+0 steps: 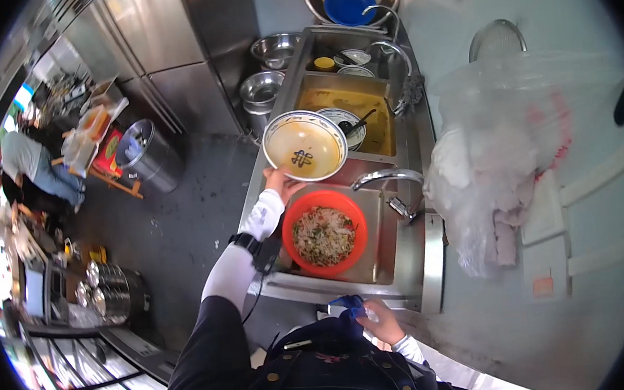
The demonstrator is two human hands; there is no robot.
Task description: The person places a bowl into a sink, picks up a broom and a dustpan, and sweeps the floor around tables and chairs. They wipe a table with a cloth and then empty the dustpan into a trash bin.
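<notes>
My left hand [282, 184] grips the rim of a large white bowl [293, 139] with a dark pattern around its edge. The bowl is tilted, its inside facing me, with some yellowish liquid in it. Just below, a red-orange basin [361, 224] stands in the near sink, filled with mixed food scraps. Close to my body, my right hand [382, 323] is closed on a bunched blue cloth [350, 306]. Beyond the held bowl, another patterned bowl [357, 138] sits in the middle sink with a black spoon [362, 121] in it.
The middle sink [311, 96] contains murky yellow-brown water. A faucet [387, 176] reaches over the near sink. Steel bowls [262, 89] stand left of the sinks, and a blue basin [350, 5] lies at the far end. A plastic bag [485, 159] hangs at right. People [34, 162] work far left.
</notes>
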